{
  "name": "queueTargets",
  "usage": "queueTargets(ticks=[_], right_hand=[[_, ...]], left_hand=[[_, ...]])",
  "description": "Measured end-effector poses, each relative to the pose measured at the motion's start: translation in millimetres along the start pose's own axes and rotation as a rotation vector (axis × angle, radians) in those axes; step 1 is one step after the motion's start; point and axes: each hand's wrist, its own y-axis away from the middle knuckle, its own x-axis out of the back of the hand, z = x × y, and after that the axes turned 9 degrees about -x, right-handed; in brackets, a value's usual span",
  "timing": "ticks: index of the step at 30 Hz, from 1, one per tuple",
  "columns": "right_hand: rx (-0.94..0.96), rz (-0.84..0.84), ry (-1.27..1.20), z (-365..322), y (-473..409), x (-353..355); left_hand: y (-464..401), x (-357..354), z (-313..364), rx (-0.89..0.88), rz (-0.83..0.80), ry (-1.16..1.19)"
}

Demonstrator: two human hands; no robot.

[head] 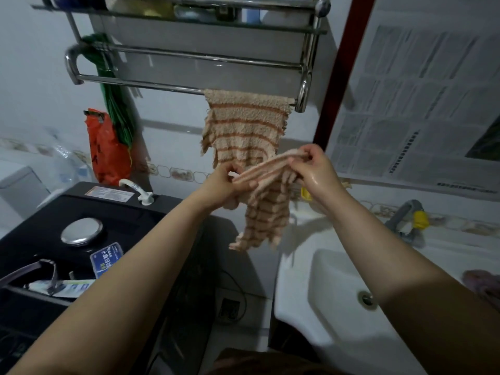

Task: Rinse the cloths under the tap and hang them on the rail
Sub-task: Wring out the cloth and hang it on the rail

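Note:
One beige cloth with orange stripes [244, 123] hangs over the right end of the lowest chrome rail [140, 83]. In front of it and a little lower, both hands hold up a second striped cloth [266, 212]. My left hand [228, 185] grips its left end, and my right hand [311, 166] pinches its upper edge. The rest of this cloth dangles between my hands, above the left rim of the white sink [295, 293]. The grey tap [405, 220] with a yellow part stands at the right behind the basin.
A black washing machine [113, 212] with a round metal lid stands at the left. A red bag [108, 147] and green netting [113, 104] hang from the rack. A pink cloth [481, 285] lies at the sink's right edge. Newspaper [422, 104] covers the right wall.

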Motion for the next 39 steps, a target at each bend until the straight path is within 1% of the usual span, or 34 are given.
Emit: queueTargets(ticks=[1, 2, 3, 4, 5, 6, 7, 8, 9, 10, 11, 12, 13, 14, 15, 16, 17, 18, 20, 21, 22, 23, 24, 25, 26, 28, 29, 30, 33, 34, 35, 37, 39], right_hand=[[0.018, 0.012, 0.002, -0.7, -0.2, -1.3], [0.065, 0.069, 0.045, 0.2, 0.3, -2.2], [0.126, 0.158, 0.103, 2.6, 1.7, -2.1], [0.178, 0.254, 0.152, 4.8, 3.4, -1.2], [0.217, 0.319, 0.198, 8.4, 2.6, 0.6], [0.23, 0.323, 0.269, 11.9, 1.4, 2.3], [0.207, 0.249, 0.373, 15.6, 1.2, 2.7], [0.172, 0.145, 0.467, 18.8, 2.3, 2.4], [0.156, 0.107, 0.514, 22.4, 2.5, 1.8], [0.181, 0.168, 0.487, 25.3, 2.5, 1.7], [0.23, 0.295, 0.416, 26.6, 2.4, 2.6], [0.248, 0.384, 0.38, 27.3, 0.8, 4.7], [0.218, 0.339, 0.454, 26.9, -1.2, 7.4], [0.142, 0.166, 0.607, 24.6, -1.2, 8.3], [0.039, -0.064, 0.753, 25.4, -1.1, 7.5], [-0.06, -0.2, 0.826, 30.6, -3.0, 7.1], [-0.107, -0.197, 0.836, 34.3, -3.8, 7.0], [-0.092, -0.09, 0.787, 37.5, -5.8, 7.7], [-0.003, 0.249, 0.624, 39.0, -3.4, 9.4], [0.04, 0.364, 0.56, 37.6, -2.8, 9.5], [0.095, 0.429, 0.498, 36.1, -2.8, 9.8], [0.134, 0.453, 0.456, 34.2, -3.2, 10.1], [0.156, 0.449, 0.426, 31.5, -2.4, 9.3], [0.169, 0.431, 0.428, 29.9, -1.7, 8.6], [0.19, 0.412, 0.482, 29.5, -3.2, 9.2], [0.205, 0.364, 0.627, 25.3, -7.3, 12.5], [0.174, 0.338, 0.629, 21.1, -10.9, 14.2], [0.113, 0.297, 0.543, 14.2, -13.5, 15.1], [-0.141, 0.077, 0.04, -11.5, -18.3, 13.1], [-0.18, 0.002, -0.099, -21.1, -17.8, 11.6], [-0.194, -0.058, -0.202, -31.0, -15.9, 9.5], [-0.158, -0.127, -0.338, -48.1, -14.4, 7.2], [-0.052, -0.135, -0.374, -64.0, -16.0, 6.6]], left_hand=[[-0.5, 4.1, 1.1, 0.009, -0.085, -0.21], [-0.7, 8.0, 3.0, 0.019, -0.165, -0.481], [-2.9, 13.1, 3.4, 0.023, -0.183, -0.715], [-5.4, 17.3, 2.3, -0.003, -0.118, -0.85], [-7.4, 21.0, -0.2, -0.06, 0.029, -0.873], [-6.2, 22.3, -1.6, -0.149, 0.256, -0.787], [-2.5, 21.5, -3.8, -0.274, 0.497, -0.652], [2.8, 18.6, -5.5, -0.41, 0.67, -0.565], [5.9, 13.2, -8.2, -0.527, 0.721, -0.553], [9.6, 6.4, -11.6, -0.58, 0.593, -0.628], [10.6, 1.3, -18.7, -0.544, 0.327, -0.729], [12.9, -3.2, -22.0, -0.385, 0.0, -0.842], [13.9, -4.3, -24.6, -0.159, -0.307, -0.939], [13.7, -2.6, -26.4, 0.044, -0.548, -0.975], [10.8, 1.7, -29.6, 0.204, -0.676, -0.965], [8.2, 6.3, -32.1, 0.26, -0.673, -0.945], [5.2, 11.6, -35.9, 0.23, -0.56, -0.927], [3.5, 16.7, -39.5, 0.147, -0.337, -0.903], [3.4, 22.8, -42.3, -0.073, 0.199, -0.768], [4.8, 25.6, -40.4, -0.198, 0.402, -0.699], [5.0, 27.7, -38.2, -0.288, 0.508, -0.705], [3.8, 29.3, -37.0, -0.328, 0.524, -0.761], [1.5, 30.0, -36.1, -0.324, 0.477, -0.836], [-2.8, 31.5, -38.3, -0.296, 0.407, -0.893], [-4.7, 32.2, -36.9, -0.247, 0.368, -0.914], [-7.4, 35.5, -32.0, -0.182, 0.389, -0.885], [-9.5, 37.8, -28.4, -0.164, 0.409, -0.843], [-11.6, 39.8, -21.3, -0.158, 0.421, -0.743], [-19.3, 43.3, 8.9, -0.189, 0.412, -0.272], [-21.8, 44.3, 20.4, -0.227, 0.43, -0.176], [-22.2, 44.8, 32.9, -0.273, 0.458, -0.122], [-27.1, 48.4, 53.8, -0.337, 0.517, -0.035], [-36.2, 56.7, 68.2, -0.384, 0.537, 0.044]])
